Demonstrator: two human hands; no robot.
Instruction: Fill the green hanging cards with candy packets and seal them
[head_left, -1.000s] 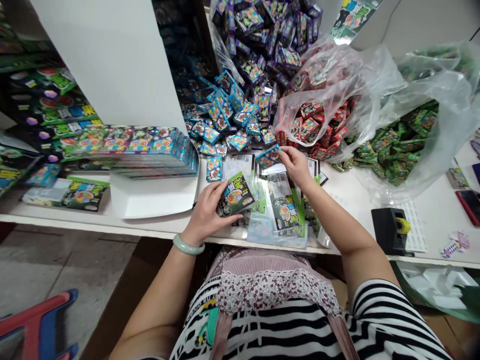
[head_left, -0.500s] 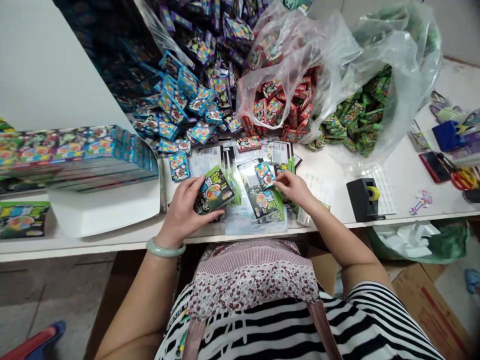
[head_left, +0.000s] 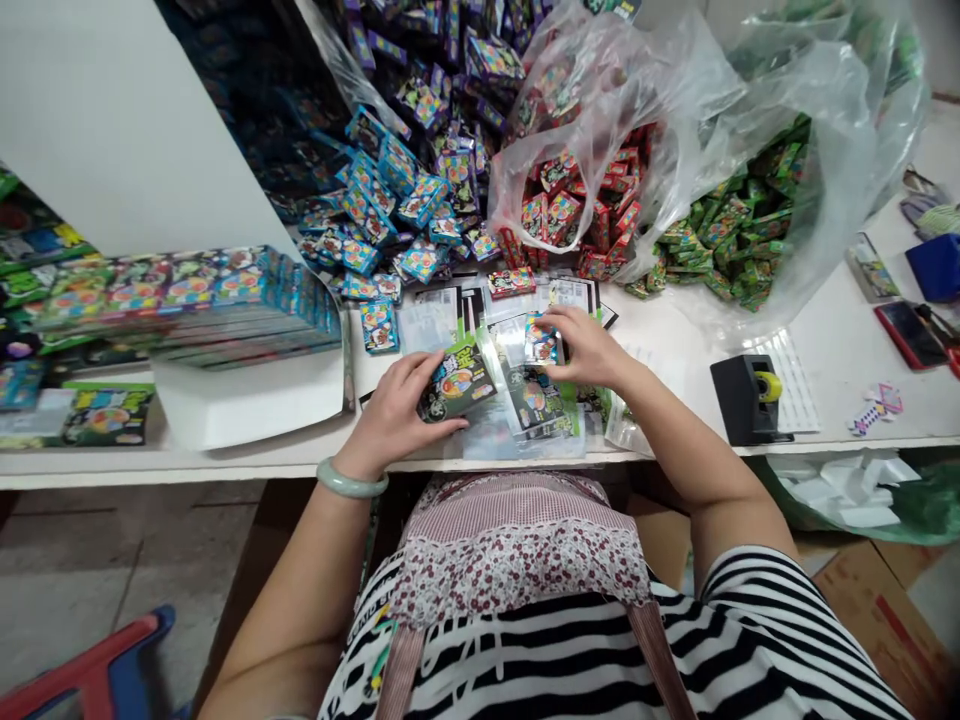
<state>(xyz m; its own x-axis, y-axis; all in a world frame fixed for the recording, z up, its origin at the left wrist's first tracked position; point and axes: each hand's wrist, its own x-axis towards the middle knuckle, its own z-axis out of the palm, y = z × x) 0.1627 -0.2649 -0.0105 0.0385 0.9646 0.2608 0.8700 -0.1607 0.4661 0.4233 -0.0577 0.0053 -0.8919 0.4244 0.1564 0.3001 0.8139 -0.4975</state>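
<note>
My left hand point(head_left: 397, 412) grips a black and green printed packet point(head_left: 459, 380) between thumb and fingers, tilted over the table. To its right, my right hand point(head_left: 589, 347) has its thumb and fingers around the edges of a small blue box point(head_left: 540, 342). Beneath that box lies another black and green packet point(head_left: 534, 398) on a spread of clear plastic sleeves and printed sheets. A second blue box point(head_left: 379, 326) lies beyond my left hand, and a red box point(head_left: 511, 282) rests at the far edge of the sheets.
Heaps of blue boxes point(head_left: 367, 200), purple boxes point(head_left: 461, 165), red boxes point(head_left: 559, 215) and green boxes point(head_left: 742, 235) fill the back, partly inside clear bags. At left, packed rows of boxes point(head_left: 225, 290) stand in a white carton point(head_left: 247, 410). A black tape dispenser point(head_left: 742, 400) stands at right.
My right hand has closed around the blue box, which it held by a corner before, and the box has turned more upright. My left hand keeps the packet. The camera view has shifted left.
</note>
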